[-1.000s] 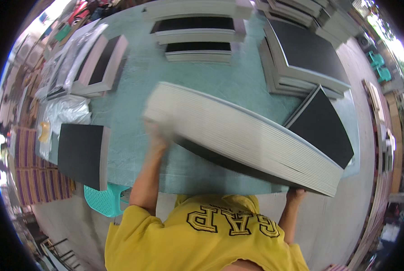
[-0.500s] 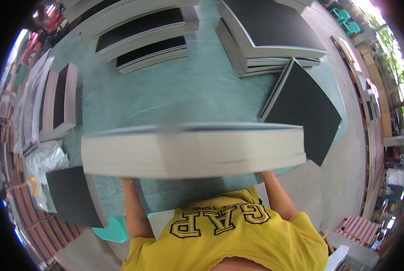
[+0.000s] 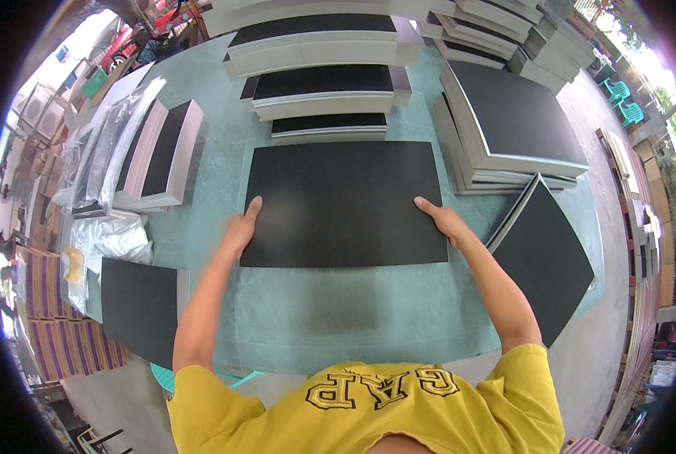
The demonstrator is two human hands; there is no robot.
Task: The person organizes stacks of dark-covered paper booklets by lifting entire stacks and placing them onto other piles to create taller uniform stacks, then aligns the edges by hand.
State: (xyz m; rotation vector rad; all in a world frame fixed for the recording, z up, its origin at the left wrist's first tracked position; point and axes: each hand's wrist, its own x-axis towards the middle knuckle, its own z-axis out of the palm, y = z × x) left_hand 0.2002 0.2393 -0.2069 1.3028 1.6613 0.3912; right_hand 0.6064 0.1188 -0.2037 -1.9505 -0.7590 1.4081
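Note:
Between my two hands is a stack of large rectangular boards with a black top board (image 3: pixel 344 208); its pale edges are out of sight from above. My left hand (image 3: pixel 244 224) grips its left side, thumb on the black face and fingers hidden underneath. On the opposite side my right hand (image 3: pixel 442 219) holds it in the same way. A dark shadow falls on the green tabletop (image 3: pixel 308 344) just nearer to me than the stack. Close beyond its far edge stands a low, narrow stack of black-topped boards (image 3: pixel 329 123).
Taller rows of black-faced stacks (image 3: pixel 323 83) stand farther back. At right are a large board stack (image 3: pixel 523 113) and a slanted black board (image 3: pixel 546 261). Plastic-wrapped boards (image 3: pixel 107 147), a crumpled plastic bag (image 3: pixel 115 238) and another black board (image 3: pixel 137 306) line the left side.
The stack has tipped from showing its thick pale edge to showing its black top, and has moved away from me toward the far rows. Both my arms have stretched forward with it.

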